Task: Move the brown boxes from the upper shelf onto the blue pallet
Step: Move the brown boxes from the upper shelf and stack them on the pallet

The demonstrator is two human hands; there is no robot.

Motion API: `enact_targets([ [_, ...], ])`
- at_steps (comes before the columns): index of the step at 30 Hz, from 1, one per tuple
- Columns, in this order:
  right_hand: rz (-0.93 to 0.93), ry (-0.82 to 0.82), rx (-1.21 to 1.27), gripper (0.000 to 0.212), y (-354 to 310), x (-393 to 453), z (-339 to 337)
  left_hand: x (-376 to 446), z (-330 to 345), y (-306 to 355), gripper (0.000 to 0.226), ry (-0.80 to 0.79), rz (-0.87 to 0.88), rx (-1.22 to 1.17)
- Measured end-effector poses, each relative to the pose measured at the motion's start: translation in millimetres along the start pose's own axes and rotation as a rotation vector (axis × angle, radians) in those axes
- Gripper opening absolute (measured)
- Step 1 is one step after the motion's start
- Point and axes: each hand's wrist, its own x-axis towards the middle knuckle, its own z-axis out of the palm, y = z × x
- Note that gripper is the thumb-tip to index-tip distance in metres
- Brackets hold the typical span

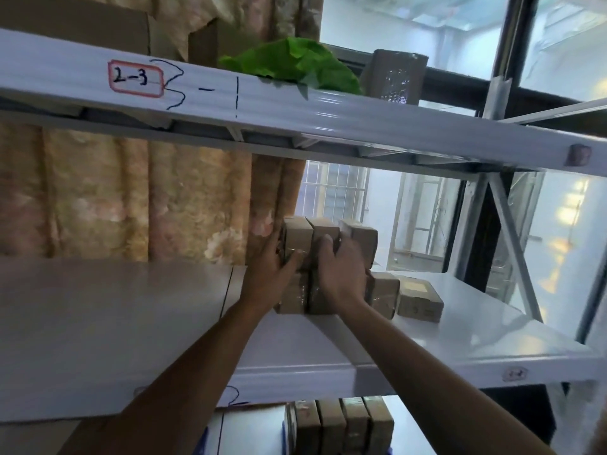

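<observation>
Small brown boxes stand stacked two rows high on the white upper shelf (460, 326). My left hand (271, 270) presses on the left side of the upper row of boxes (297, 233), thumb across its front. My right hand (341, 270) clasps the front of the same upper row from the right. The lower row (292, 300) sits under my hands. Two more brown boxes (418, 300) rest on the shelf to the right. The blue pallet is mostly hidden; only a sliver of blue (389, 451) shows at the bottom edge.
Another stack of brown boxes (341, 421) stands below the shelf's front edge. A shelf beam (328, 126) labelled 2-3 crosses overhead, with a green bag (295, 64) on it. A patterned curtain (131, 192) hangs behind; diagonal steel bracing (512, 244) stands at right.
</observation>
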Motion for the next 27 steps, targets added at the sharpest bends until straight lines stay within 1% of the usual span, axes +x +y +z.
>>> enact_targets([
  [2, 0.017, 0.003, 0.053, 0.054, -2, -1, 2, -2, -1, 1, 0.065, 0.022, 0.006, 0.023],
  [6, 0.026, 0.065, 0.190, 0.042, -5, -11, -2, -7, -4, 6, 0.067, 0.082, 0.046, 0.008],
  [9, 0.040, 0.094, 0.309, 0.023, -11, -22, -8, -12, -7, 13, 0.073, 0.122, 0.098, -0.014],
  [10, 0.039, 0.101, 0.333, 0.020, -13, -27, -10, -14, -8, 16, 0.074, 0.128, 0.113, -0.025],
  [15, -0.027, 0.144, 0.394, 0.014, -25, -65, -37, -41, -18, 41, 0.073, 0.136, 0.161, -0.132],
  [17, -0.056, 0.120, 0.439, 0.017, -30, -90, -56, -70, -24, 52, 0.074, 0.139, 0.146, -0.164],
  [22, -0.085, 0.021, 0.438, 0.040, -35, -177, -100, -170, -42, 74, 0.079, 0.170, 0.123, -0.226],
  [25, -0.080, -0.028, 0.473, 0.042, -32, -236, -117, -236, -52, 75, 0.079, 0.206, 0.058, -0.247],
  [27, -0.032, -0.077, 0.521, 0.041, -27, -281, -126, -289, -58, 78, 0.078, 0.239, -0.019, -0.224],
])
